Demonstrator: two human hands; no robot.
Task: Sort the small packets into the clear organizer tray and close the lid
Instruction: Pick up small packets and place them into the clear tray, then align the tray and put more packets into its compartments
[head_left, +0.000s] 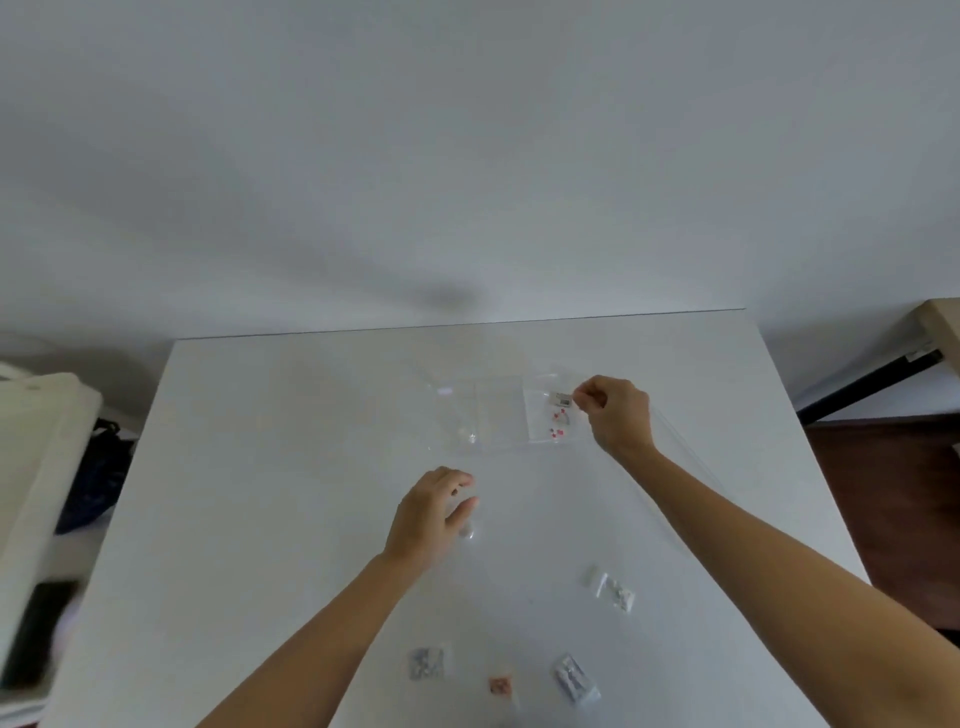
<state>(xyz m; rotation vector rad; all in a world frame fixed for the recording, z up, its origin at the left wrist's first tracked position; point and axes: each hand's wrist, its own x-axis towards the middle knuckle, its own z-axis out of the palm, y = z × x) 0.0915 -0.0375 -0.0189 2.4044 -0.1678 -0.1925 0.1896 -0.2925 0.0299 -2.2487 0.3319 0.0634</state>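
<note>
The clear organizer tray (467, 415) lies on the white table (260, 467), hard to see, with its lid open toward the right. My right hand (618, 415) hovers over the tray's right compartment and pinches a small packet (562, 400) with a grey piece in it. Below it in that compartment lies a packet with red bits (557, 423). My left hand (434, 512) rests on the table in front of the tray, fingers curled around a small clear packet (466, 530). Loose packets lie nearer me: a white one (613, 590), a grey one (427, 663), an orange one (500, 686) and a silver one (574, 675).
A white wall stands behind the table's far edge. At the left are a pale piece of furniture (36, 467) and a dark bag (98, 467). A wooden desk corner (940, 322) shows at the far right, above dark floor.
</note>
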